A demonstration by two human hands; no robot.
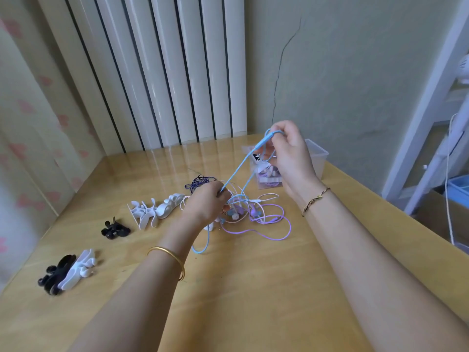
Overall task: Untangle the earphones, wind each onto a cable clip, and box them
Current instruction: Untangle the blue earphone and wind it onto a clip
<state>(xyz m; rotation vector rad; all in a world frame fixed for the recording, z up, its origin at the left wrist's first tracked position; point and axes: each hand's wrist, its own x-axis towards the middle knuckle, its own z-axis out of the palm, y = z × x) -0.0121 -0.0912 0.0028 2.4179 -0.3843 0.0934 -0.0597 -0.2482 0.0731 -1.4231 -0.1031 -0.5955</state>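
You're at the untangling step, I'd say: the blue earphone cable (237,171) runs taut btwn your hands, w/ the rest looping down into the tangle (253,214) of purple, white & pink leads on the table (253,288). Your right hand (289,158) is raised above the pile, fingers curled, pinching the cable's upper end. Your left hand (206,203) sits low, right at the tangle, pinching the same cable where it leaves the knot. Next move prob. calls for easing the blue loops free w/o cinching the others tighter: slow pull, feed slack w/ the left. The cable clips (152,212) lie off to the left, apart from both hands. The clear box (319,154) stands just behind the right hand, apparently w/ some earphones already inside.
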